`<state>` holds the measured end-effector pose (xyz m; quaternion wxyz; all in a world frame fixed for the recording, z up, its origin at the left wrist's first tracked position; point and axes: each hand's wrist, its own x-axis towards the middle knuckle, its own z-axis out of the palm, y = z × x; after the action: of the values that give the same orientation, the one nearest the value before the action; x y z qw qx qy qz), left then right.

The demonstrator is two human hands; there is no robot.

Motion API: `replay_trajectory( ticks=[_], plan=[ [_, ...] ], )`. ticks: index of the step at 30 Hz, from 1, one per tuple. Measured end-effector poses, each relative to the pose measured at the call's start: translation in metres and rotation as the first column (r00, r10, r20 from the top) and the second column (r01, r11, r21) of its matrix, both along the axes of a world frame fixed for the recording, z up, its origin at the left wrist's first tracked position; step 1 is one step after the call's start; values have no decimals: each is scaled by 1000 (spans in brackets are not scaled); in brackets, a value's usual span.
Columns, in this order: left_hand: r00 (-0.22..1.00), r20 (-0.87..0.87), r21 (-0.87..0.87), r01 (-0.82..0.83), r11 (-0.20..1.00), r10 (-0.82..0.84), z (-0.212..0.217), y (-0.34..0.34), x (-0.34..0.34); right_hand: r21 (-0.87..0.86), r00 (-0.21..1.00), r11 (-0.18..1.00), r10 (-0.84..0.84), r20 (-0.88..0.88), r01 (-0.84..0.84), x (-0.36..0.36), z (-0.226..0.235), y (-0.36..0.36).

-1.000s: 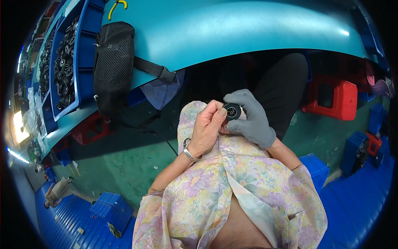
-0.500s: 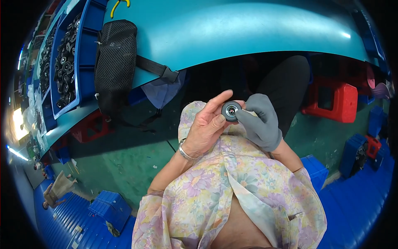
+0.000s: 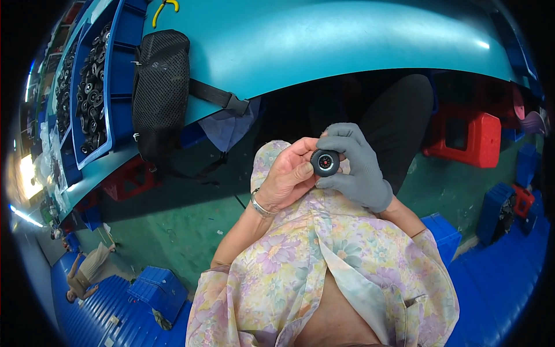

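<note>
A small black toy wheel (image 3: 325, 163) with a silver ring and a red-dotted hub faces up above my lap. My bare left hand (image 3: 291, 176), with a silver watch (image 3: 261, 205) at its wrist, pinches the wheel's left side between thumb and fingers. On my right hand (image 3: 358, 165) is a grey glove. Its fingers curl over the top of the wheel and its thumb lies by the lower right rim, so both hands hold it. The underside of the wheel is hidden.
Ahead is a turquoise table (image 3: 347, 40) bearing a black mesh bag (image 3: 162, 95) with a buckled strap and yellow-handled pliers (image 3: 165, 11). Blue bins (image 3: 121, 69) of black wheels stand left. A red stool (image 3: 465, 140) is at right, and a person (image 3: 87, 272) is at far left.
The wheel has turned, and its face now shows a red-dotted hub. My right fingers have moved from its face to around its top and right rim.
</note>
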<state>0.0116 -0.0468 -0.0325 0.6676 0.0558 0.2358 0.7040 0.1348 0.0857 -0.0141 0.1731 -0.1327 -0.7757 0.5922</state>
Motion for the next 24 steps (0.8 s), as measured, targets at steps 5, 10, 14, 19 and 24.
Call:
replay_trajectory(
  ticks=[5,10,14,19,24],
  plan=[
    [996,-37,-43,-79,996,77,4,-12,-3,-66,998,996,-57,-13,56,-9,-3,-10],
    [780,-589,41,-231,972,211,46,-26,-34,-290,972,931,-188,141,222,11,-36,-6],
    [491,-794,132,-434,891,357,108,-62,-92,-355,976,915,-141,163,192,17,-63,-6],
    [708,-429,347,-443,826,560,118,-83,-118,-375,967,912,-78,244,168,6,-62,-7],
    [753,-320,322,-484,814,575,111,-91,-121,-368,960,919,-36,279,142,1,-72,-5]
  ],
)
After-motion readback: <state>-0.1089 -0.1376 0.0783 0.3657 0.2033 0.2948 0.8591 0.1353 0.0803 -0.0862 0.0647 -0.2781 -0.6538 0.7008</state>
